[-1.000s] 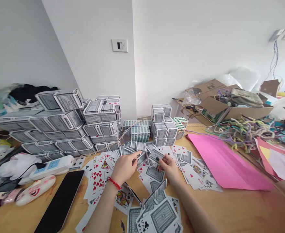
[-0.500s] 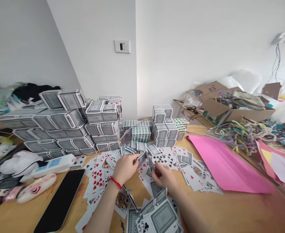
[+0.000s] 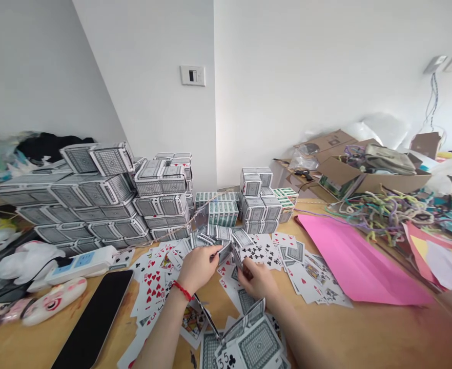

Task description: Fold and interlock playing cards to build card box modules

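Card (image 3: 225,249) pinched in my left hand (image 3: 200,266), my right hand (image 3: 259,278) now tips its card (image 3: 237,254), apparently pinched too, steeper than before, so the two sit closer.

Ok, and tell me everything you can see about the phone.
The phone is a long, slim, black slab with rounded corners and a smooth, glassy-looking front. Its screen is dark, and a thin pale edge shows along the right side. It lies flat, face up, on the wooden table, slanted so its far end points up and to the right; the picture's lower edge cuts off the near end. Nothing visibly lies on it. Cards lie close on its right.
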Demonstrator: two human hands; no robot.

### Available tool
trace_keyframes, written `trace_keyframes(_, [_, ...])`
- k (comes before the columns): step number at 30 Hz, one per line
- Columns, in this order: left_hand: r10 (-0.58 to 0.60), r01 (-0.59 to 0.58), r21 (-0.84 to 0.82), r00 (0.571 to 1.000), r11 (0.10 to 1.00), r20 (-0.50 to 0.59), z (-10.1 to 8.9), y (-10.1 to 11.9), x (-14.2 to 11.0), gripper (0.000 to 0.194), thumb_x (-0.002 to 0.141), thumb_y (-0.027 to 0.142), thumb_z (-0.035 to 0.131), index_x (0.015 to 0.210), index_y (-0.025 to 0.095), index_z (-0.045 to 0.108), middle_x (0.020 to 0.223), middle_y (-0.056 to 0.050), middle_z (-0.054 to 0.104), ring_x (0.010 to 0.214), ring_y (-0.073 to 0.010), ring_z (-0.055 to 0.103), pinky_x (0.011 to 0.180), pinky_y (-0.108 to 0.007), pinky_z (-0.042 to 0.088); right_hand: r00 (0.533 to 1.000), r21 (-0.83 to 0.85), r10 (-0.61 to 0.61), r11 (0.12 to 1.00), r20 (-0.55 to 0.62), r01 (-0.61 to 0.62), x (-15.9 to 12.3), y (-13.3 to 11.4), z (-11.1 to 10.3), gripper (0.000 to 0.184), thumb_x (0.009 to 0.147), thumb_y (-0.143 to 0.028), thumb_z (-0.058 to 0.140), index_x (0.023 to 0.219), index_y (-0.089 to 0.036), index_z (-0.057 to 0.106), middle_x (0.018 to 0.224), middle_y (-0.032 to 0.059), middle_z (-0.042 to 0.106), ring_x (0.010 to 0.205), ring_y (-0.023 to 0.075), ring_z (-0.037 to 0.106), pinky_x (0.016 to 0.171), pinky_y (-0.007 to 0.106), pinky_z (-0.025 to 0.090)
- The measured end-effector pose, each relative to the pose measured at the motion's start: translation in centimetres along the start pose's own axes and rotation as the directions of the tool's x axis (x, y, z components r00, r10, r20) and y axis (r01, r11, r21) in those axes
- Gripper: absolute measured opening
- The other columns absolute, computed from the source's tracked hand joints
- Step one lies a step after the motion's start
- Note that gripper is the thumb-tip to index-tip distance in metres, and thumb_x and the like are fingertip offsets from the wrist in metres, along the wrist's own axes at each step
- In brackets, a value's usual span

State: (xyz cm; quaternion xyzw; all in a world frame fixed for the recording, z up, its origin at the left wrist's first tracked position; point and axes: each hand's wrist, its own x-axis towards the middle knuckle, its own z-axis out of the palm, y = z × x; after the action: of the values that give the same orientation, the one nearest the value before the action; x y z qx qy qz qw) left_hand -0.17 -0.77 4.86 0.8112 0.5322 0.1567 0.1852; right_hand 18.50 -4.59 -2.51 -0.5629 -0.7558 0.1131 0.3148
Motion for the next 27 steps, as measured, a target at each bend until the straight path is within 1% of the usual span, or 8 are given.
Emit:
trace_keyframes(7, [0.009,-0.010,-0.022,1.000,1.000,-0.010,0.30,-0.31,0.06,0.035,0.083,0.025,0.042,0.112,0.028,0.062,0.109,-0.001,0.067,0.096,-0.0206,0.062,0.079,-0.029,0.045,0.997,-0.057,0.069,0.996,0.024,-0.068,0.09,-0.08,-0.29,0.013,0.075,-0.022,0.043,0.062,-0.022,0.039,0.050,-0.0025,0.051,0.044,0.0123,0.046,0.046,0.022,0.024])
trace_keyframes(13, [0.001,-0.001,-0.022,1.000,1.000,-0.003,0.19,-0.38,-0.01,0.036,0.085,0.029,0.039,0.112,0.028,0.062,0.109,0.000,0.067,0.095,-0.0210,0.062,0.075,-0.028,0.047,0.992,-0.063,0.119,0.991,0.053,-0.115,0.19,-0.25,-0.75,0.013,0.074,-0.020,0.044,0.062,-0.022,0.038,0.050,-0.0036,0.051,0.045,0.0115,0.047,0.046,0.020,0.024])
trace_keyframes(17, [0.002,-0.002,-0.033,1.000,0.999,-0.006,0.20,-0.49,0.05,0.036,0.084,0.028,0.039,0.111,0.027,0.063,0.110,0.000,0.067,0.096,-0.0202,0.062,0.077,-0.028,0.047,0.989,-0.065,0.132,0.990,0.065,-0.128,0.23,-0.43,-0.92,0.014,0.076,-0.024,0.045,0.063,-0.021,0.040,0.051,-0.0031,0.054,0.046,0.0117,0.049,0.046,0.020,0.025])
trace_keyframes(20, [-0.001,0.001,-0.034,1.000,0.999,-0.002,0.26,-0.59,0.12,0.036,0.083,0.026,0.041,0.110,0.026,0.064,0.109,0.000,0.067,0.098,-0.0196,0.061,0.081,-0.028,0.046,0.983,-0.081,0.169,0.983,0.073,-0.163,0.29,-0.44,-0.91,0.014,0.080,-0.027,0.042,0.069,-0.021,0.047,0.053,-0.0021,0.057,0.047,0.0128,0.052,0.047,0.020,0.026])
trace_keyframes(23, [-0.005,0.005,-0.033,1.000,0.999,-0.002,0.31,-0.62,0.15,0.035,0.083,0.026,0.041,0.110,0.026,0.064,0.109,-0.001,0.067,0.097,-0.0194,0.062,0.082,-0.028,0.045,0.977,-0.099,0.198,0.977,0.083,-0.190,0.37,-0.29,-0.85,0.018,0.083,-0.028,0.039,0.077,-0.021,0.054,0.056,-0.0004,0.061,0.049,0.0138,0.055,0.048,0.021,0.027])
trace_keyframes(25, [-0.005,0.005,-0.036,1.000,0.999,-0.005,0.34,-0.62,0.16,0.035,0.083,0.026,0.041,0.110,0.026,0.064,0.109,-0.001,0.067,0.097,-0.0195,0.062,0.082,-0.028,0.046,0.977,-0.105,0.196,0.977,0.087,-0.186,0.40,-0.18,-0.82,0.020,0.084,-0.029,0.039,0.081,-0.021,0.057,0.058,0.0003,0.062,0.050,0.0144,0.056,0.048,0.021,0.028])
trace_keyframes(27, [-0.003,0.002,-0.046,1.000,0.999,0.000,0.36,-0.66,0.17,0.035,0.083,0.027,0.041,0.109,0.027,0.064,0.109,0.000,0.067,0.097,-0.0197,0.062,0.080,-0.028,0.046,0.979,-0.117,0.182,0.978,0.096,-0.171,0.41,-0.14,-0.84,0.022,0.084,-0.028,0.040,0.092,-0.021,0.059,0.057,0.0000,0.063,0.050,0.0149,0.057,0.049,0.021,0.029])
